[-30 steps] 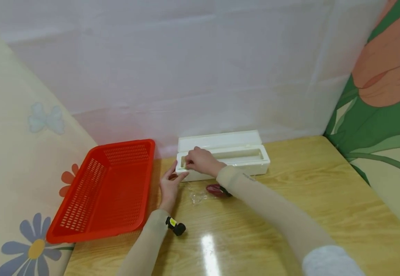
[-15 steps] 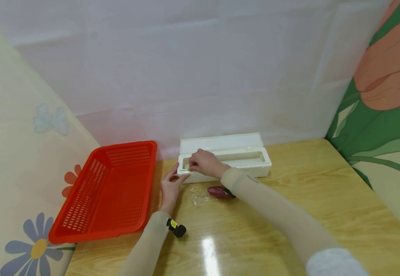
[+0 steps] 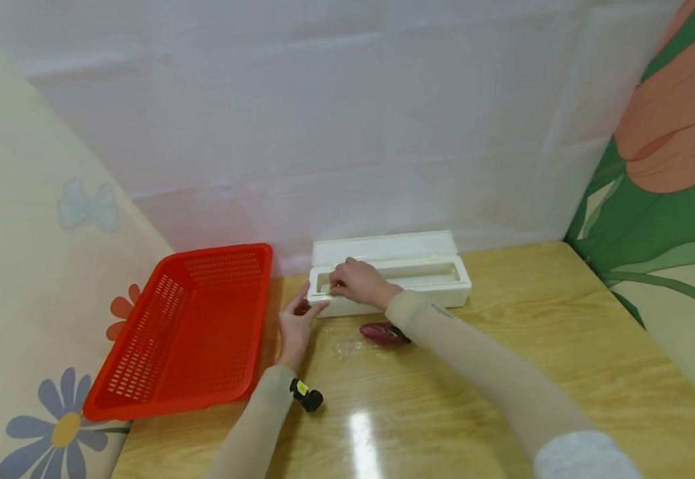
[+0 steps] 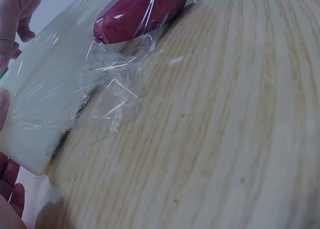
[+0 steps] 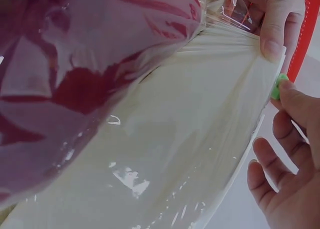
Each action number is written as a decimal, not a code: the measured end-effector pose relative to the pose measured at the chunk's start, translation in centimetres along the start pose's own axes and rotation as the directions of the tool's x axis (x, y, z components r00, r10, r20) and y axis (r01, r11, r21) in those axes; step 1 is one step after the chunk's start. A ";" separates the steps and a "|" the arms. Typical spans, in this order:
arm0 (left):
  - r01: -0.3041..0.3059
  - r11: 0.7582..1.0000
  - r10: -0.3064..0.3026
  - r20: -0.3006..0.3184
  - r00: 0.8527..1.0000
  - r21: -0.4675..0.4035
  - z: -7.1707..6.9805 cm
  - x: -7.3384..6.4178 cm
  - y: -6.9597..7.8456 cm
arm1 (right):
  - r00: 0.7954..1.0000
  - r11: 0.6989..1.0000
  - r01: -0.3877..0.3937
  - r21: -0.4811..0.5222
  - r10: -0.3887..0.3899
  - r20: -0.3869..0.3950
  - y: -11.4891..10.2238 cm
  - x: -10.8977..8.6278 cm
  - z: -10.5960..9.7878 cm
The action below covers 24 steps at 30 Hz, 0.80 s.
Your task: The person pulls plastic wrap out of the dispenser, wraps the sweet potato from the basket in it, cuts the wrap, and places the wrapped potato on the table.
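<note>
A white cling film box (image 3: 392, 293) stands on the table with its lid tipped back. My left hand (image 3: 295, 329) grips the box's left end, and its thumb (image 5: 272, 39) presses clear film (image 5: 225, 84) against the front. At the same end, my right hand (image 3: 359, 283) pinches a small green slide cutter (image 5: 280, 86) at the box's edge between thumb and forefinger. In front of the box lies a smooth maroon oblong thing (image 4: 140, 16), wrapped in clear film; its kind is unclear. Crumpled film (image 4: 117, 91) spreads beside it.
A red perforated plastic basket (image 3: 254, 332) stands to the left, close to my left hand. The wooden table (image 3: 503, 319) meets a white cloth backdrop (image 3: 347, 133) behind the box. Patterned panels (image 3: 671, 233) flank both sides.
My right hand has slid slightly right along the box's edge with the green slide cutter. My left hand keeps its hold on the box's left end.
</note>
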<state>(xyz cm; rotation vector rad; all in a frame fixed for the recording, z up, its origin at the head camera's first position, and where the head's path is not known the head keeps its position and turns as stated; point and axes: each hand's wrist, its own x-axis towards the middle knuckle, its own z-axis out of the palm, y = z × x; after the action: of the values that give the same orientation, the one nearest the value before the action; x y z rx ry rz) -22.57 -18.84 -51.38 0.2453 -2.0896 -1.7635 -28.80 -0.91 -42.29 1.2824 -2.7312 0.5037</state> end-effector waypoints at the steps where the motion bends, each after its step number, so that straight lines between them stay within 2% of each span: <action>1: -0.001 1.000 0.001 0.000 1.000 -0.003 -0.1 0.0 -0.1 | 1.000 1.000 -0.002 0.001 0.002 0.002 0.0 0.0 0.0; 16: -0.015 0.999 0.015 0.011 1.000 -0.032 0.0 0.0 -0.2 | 1.000 1.000 0.019 0.001 -0.019 -0.006 0.2 -0.2 0.1; 24: -0.035 0.999 0.035 0.013 0.999 -0.042 -0.3 0.2 -0.5 | 0.999 0.999 0.032 -0.033 -0.031 0.006 1.0 -1.2 -0.6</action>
<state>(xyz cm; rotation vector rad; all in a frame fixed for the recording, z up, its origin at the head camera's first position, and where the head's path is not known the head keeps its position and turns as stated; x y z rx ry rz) -22.70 -19.30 -51.76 0.1843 -2.0514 -1.7910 -28.85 0.75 -42.21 1.3186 -2.7072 0.4511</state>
